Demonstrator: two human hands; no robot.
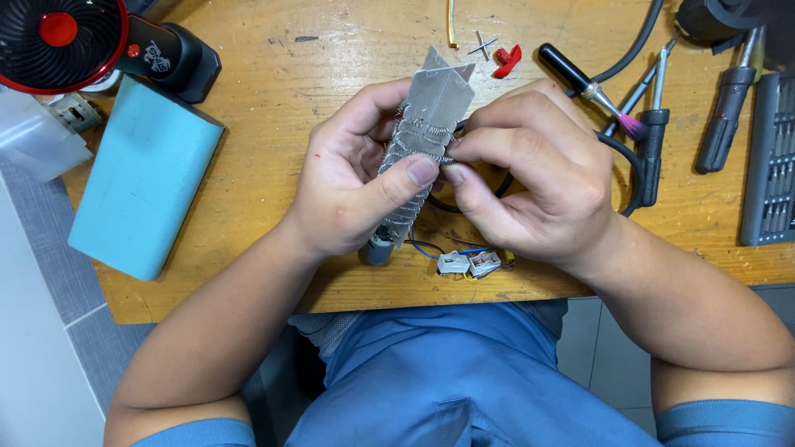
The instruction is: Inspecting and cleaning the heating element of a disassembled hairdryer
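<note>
My left hand (352, 178) grips a heating element (426, 116), a grey cross-shaped mica frame wound with thin coiled wire, held upright over the wooden table (273, 124). A small grey motor (379, 247) hangs at its lower end, under my left palm. My right hand (530, 170) pinches the coiled wire at the frame's right edge, thumb tip against my left thumb. Blue wires run down from the element to two small white connectors (469, 264) that lie on the table near its front edge.
A light blue block (145, 178) lies at the left, with a red and black fan (62, 33) behind it. To the right lie a black-handled brush (584, 87), a soldering iron with black cable (650, 141), a screwdriver (725, 112) and a bit case (770, 157). A small red part (508, 60) lies farther back.
</note>
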